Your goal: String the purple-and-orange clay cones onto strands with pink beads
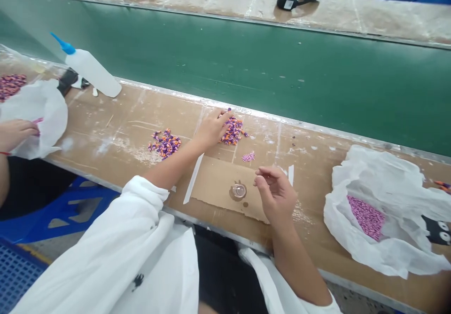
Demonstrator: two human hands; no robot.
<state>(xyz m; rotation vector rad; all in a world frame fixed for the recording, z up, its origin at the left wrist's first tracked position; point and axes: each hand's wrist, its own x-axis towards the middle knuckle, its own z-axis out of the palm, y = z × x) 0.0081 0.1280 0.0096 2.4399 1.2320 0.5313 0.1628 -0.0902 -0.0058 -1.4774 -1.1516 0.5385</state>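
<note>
Long brown table (pixel 310 173) here, with a crumpled white wrap (pixel 347 175) on the right, a flat piece of cardboard (pixel 218 182) mid-table, and a white bottle (pixel 91 72) leaning off to the left. Left hand (pixel 210 129) has its fingers loosely spread on the right of 2 purple-and-orange piles (pixel 233 134). Right hand (pixel 280 194) is curled narrow over the cardboard's end, can't tell if it's pinching anything. Little clear dish (pixel 239 190) sits on the cardboard, tiny pink heap (pixel 248 157) just beyond.
</note>
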